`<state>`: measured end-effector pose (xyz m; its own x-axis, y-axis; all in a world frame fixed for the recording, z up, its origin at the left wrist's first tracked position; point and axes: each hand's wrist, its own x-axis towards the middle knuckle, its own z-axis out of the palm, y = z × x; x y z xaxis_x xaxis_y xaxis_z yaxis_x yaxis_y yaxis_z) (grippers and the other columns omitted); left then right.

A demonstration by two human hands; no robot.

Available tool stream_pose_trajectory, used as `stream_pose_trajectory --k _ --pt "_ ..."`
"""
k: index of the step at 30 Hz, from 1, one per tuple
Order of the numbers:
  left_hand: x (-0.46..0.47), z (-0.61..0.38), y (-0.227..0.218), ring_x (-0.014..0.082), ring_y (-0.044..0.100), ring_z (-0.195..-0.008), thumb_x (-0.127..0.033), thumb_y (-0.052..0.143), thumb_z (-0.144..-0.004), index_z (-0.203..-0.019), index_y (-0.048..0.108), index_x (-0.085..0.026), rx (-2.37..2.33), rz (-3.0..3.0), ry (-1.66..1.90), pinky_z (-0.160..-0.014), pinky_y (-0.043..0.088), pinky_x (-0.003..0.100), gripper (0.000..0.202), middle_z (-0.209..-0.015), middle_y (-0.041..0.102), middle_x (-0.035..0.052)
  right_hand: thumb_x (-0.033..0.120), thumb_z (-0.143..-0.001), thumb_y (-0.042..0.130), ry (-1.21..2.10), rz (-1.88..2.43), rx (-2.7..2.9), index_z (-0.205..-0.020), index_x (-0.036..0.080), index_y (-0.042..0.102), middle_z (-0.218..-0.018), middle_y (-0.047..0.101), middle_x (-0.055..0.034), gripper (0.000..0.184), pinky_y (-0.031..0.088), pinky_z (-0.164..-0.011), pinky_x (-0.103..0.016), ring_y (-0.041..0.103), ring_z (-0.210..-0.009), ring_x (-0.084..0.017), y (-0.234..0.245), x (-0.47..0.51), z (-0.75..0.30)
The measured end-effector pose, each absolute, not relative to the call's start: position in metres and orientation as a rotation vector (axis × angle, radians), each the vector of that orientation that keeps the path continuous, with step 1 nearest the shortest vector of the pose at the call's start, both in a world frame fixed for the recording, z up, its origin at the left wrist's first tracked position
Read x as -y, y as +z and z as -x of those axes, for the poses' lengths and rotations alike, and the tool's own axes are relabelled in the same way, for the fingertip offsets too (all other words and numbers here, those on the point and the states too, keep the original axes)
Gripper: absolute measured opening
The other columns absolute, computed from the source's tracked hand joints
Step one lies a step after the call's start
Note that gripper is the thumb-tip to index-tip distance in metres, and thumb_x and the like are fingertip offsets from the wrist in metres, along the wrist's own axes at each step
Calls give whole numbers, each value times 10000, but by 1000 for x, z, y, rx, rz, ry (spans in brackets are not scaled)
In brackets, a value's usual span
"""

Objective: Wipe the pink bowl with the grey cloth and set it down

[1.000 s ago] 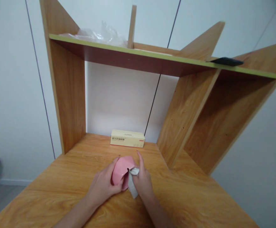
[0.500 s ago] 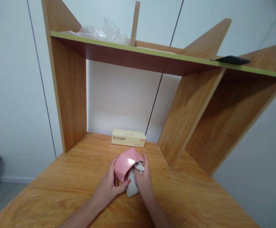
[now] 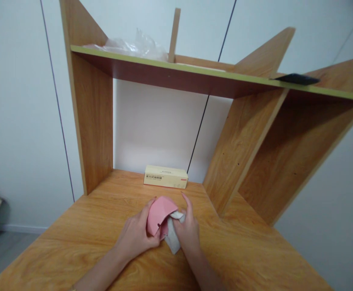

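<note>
Hands are meeting over the wooden desk (image 3: 82, 238), close to its middle. The left hand (image 3: 135, 238) is cupping a pink bowl (image 3: 159, 211) from the left side, its fingers (image 3: 151, 205) curling up over the back of the bowl and its thumb lying along the near rim; the bowl is tipping on its side, with its opening facing right and toward the person. The right hand (image 3: 188, 232) is gripping a grey cloth (image 3: 173, 238), fingers pressed together around it and one fingertip sticking up past the rest. Part of the cloth is sitting inside the bowl's mouth, against the inner wall, while a loose corner is hanging down just below the right fingers toward the desk. Nothing else is showing inside the bowl.

Beyond the fingertips, well apart from them, a long cream cardboard box (image 3: 165, 176) is lying closed against the wall. High above the hands, a shelf (image 3: 176, 70) is carrying crumpled clear plastic (image 3: 134, 43) over the left fingers' side and a flat black object (image 3: 299, 79) far off to the right.
</note>
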<state>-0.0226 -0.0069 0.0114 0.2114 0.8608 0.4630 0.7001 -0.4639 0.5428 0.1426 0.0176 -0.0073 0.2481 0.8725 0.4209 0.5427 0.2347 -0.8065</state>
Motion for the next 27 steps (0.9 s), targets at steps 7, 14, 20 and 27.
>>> stream_pose_trajectory --k 7,14,20,27 --pt "6 22 9 226 585 -952 -306 569 -680 -1308 262 -224 -1333 -2260 1160 -818 454 326 704 -1145 571 86 130 -662 451 590 1272 1400 -1296 177 316 -603 593 38 650 426 -527 -236 544 -520 -141 -16 -23 -144" --pt "0 16 1 251 454 -1139 -393 576 -722 -1363 60 -183 -1245 -1907 1378 -933 379 417 849 -1265 434 136 176 -694 459 677 1113 1231 -1234 195 386 -1065 599 -66 546 455 -764 -272 585 -887 -165 -20 -24 -137" --pt "1 11 -3 215 427 -1168 -315 543 -758 -1318 181 -161 -1103 -1895 1282 -972 346 377 685 -1274 434 145 259 -714 476 702 1157 1271 -1176 183 426 -1068 598 -77 471 430 -837 -311 562 -977 -189 -19 -27 -130" --pt "1 18 3 240 499 -1107 -340 579 -698 -1275 359 -169 -1332 -1998 1231 -932 390 358 641 -1226 521 112 264 -695 496 391 1577 1346 -1270 210 375 -760 653 -36 590 438 -619 -310 610 -670 -222 -4 -19 -143"
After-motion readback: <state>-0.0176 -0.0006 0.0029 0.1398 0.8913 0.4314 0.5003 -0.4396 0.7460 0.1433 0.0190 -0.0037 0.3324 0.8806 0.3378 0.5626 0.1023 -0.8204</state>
